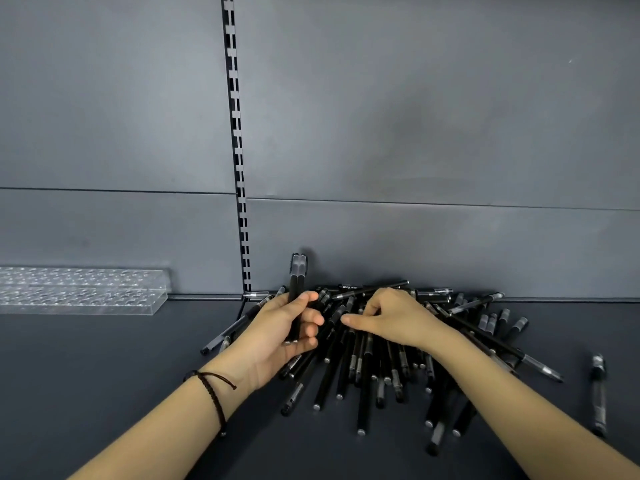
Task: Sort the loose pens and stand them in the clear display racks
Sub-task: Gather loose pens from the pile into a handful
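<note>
Our left hand [284, 327] curls round two pens [297, 292] and holds them straight up, clear caps on top. Our right hand [391, 320] lies on the pile [363, 368] with its fingers bent down. Its fingertips hide among the pens, so we cannot tell if it grips one. Pens in the pile lie flat on the shelf [104, 375] by the wall [433, 244], most pointing from the wall toward us. One lone pen [599, 396] lies off to the right. Far left, the rack [83, 289] is cut off by the edge, and its holes are hard to make out.
</note>
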Available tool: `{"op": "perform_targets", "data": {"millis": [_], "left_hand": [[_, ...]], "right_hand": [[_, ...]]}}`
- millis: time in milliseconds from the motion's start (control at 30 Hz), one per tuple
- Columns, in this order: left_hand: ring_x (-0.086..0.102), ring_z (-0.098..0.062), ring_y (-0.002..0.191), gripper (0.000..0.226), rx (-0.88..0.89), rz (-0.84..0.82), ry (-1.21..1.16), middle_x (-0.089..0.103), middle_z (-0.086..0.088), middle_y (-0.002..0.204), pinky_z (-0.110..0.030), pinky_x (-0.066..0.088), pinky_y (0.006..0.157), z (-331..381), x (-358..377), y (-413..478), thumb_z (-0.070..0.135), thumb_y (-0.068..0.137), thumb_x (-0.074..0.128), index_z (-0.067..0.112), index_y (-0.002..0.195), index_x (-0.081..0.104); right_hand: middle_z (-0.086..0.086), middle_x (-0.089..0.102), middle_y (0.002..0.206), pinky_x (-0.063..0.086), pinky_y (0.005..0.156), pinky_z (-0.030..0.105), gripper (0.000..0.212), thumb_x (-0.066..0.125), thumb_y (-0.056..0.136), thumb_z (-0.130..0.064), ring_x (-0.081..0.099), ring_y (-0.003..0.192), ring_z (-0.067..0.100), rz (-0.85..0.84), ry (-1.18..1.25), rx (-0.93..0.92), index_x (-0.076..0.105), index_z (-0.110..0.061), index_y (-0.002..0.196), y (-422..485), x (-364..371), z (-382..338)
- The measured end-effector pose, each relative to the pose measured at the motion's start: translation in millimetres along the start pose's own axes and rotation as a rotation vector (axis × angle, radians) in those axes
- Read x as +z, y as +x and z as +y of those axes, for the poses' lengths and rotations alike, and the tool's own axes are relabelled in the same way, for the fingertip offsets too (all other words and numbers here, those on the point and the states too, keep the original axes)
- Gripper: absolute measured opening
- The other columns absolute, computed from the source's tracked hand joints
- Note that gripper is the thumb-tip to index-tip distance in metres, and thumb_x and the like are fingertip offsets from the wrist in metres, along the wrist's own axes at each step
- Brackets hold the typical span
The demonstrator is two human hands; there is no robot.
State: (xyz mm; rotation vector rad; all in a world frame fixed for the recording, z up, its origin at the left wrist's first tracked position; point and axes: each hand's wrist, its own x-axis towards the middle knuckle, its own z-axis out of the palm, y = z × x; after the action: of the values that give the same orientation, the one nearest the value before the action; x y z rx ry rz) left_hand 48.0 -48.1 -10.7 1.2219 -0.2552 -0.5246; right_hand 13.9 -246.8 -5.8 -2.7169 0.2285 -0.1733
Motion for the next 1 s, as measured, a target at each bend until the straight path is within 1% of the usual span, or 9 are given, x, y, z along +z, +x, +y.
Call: {"op": "perform_targets", "data": {"millis": [133,267,367,500,567,700,800,900,1000], "left_hand": [[0.052,-0.012,0.054,0.021,0.004,-0.079,0.05,0.062,-0.005,0.067,-0.028,0.048,0.056,-5.4,-5.9,-4.3,0.02,0.101,0.047,0.01,0.114,0.06],[0.052,-0.012,0.052,0.019,0.022,-0.064,0.008,0.062,-0.005,0.065,-0.028,0.048,0.057,-3.5,-8.5,-4.1,0.019,0.101,0.047,0.011,0.111,0.061],[0.052,-0.011,0.051,0.019,0.035,-0.062,0.049,0.062,-0.004,0.063,-0.027,0.047,0.057,-3.9,-8.9,-5.0,0.019,0.102,0.046,0.011,0.11,0.06],[0.051,-0.01,0.049,0.019,0.034,-0.064,0.058,0.062,-0.003,0.062,-0.025,0.046,0.053,-7.6,-6.9,-7.7,0.019,0.102,0.045,0.01,0.11,0.059],[0.051,-0.01,0.048,0.019,0.033,-0.062,0.048,0.062,-0.003,0.061,-0.025,0.045,0.052,-7.9,-7.1,-8.0,0.018,0.102,0.045,0.009,0.111,0.059],[0.051,-0.01,0.048,0.019,0.03,-0.058,0.051,0.062,-0.003,0.061,-0.025,0.045,0.052,-7.5,-8.0,-6.5,0.019,0.102,0.045,0.009,0.111,0.059],[0.053,-0.01,0.05,0.02,0.017,-0.063,0.03,0.063,-0.003,0.062,-0.023,0.046,0.051,-8.2,-7.6,-7.6,0.018,0.102,0.045,0.008,0.111,0.06],[0.06,-0.011,0.053,0.018,0.004,-0.065,-0.013,0.066,-0.004,0.066,-0.022,0.051,0.049,-5.9,-7.2,-6.4,0.015,0.102,0.045,0.005,0.106,0.06],[0.071,-0.018,0.07,0.019,0.006,-0.074,-0.051,0.074,-0.009,0.084,-0.026,0.058,0.059,-4.6,-8.7,-3.5,0.014,0.102,0.044,0.003,0.103,0.061]], "right_hand": [[-0.004,0.053,0.064,0.046,0.068,0.032,0.064,0.058,0.069,-0.078,0.055,0.073,0.016,-0.005,-0.158,0.159,0.048,-0.016,0.055,-1.9,5.9,-24.6],[0.0,0.063,0.11,0.048,0.091,0.038,0.067,0.058,0.067,-0.081,0.055,0.112,0.024,-0.02,-0.254,0.219,0.06,-0.018,0.09,0.8,8.1,-36.4],[0.003,0.053,0.126,0.047,0.093,0.04,0.08,0.062,0.066,-0.078,0.05,0.121,0.027,-0.055,-0.263,0.259,0.06,-0.014,0.113,2.0,12.9,-40.0],[0.0,0.053,0.078,0.042,0.068,0.031,0.056,0.07,0.065,-0.068,0.054,0.077,0.02,-0.046,-0.151,0.293,0.047,-0.017,0.065,1.6,14.1,-36.5],[-0.004,0.047,0.063,0.039,0.06,0.029,0.052,0.074,0.065,-0.06,0.047,0.061,0.015,-0.045,-0.046,0.319,0.043,-0.019,0.056,-1.9,13.3,-36.3],[-0.003,0.069,0.087,0.055,0.083,0.036,0.04,0.077,0.067,-0.052,0.066,0.084,0.016,0.013,0.025,0.346,0.066,-0.016,0.081,-6.5,12.3,-39.6],[-0.003,0.072,0.084,0.055,0.085,0.036,0.028,0.082,0.066,-0.043,0.068,0.083,0.013,0.026,0.119,0.35,0.067,-0.021,0.072,-6.7,12.3,-33.6],[-0.009,0.07,0.077,0.054,0.076,0.025,0.018,0.084,0.068,-0.034,0.066,0.079,0.008,0.125,0.257,0.301,0.072,-0.02,0.074,-6.2,11.7,-27.6],[-0.008,0.065,0.067,0.042,0.052,0.011,0.016,0.081,0.075,-0.025,0.057,0.061,0.003,0.249,0.716,0.226,0.074,-0.014,0.085,-10.5,4.8,-35.9]]}}
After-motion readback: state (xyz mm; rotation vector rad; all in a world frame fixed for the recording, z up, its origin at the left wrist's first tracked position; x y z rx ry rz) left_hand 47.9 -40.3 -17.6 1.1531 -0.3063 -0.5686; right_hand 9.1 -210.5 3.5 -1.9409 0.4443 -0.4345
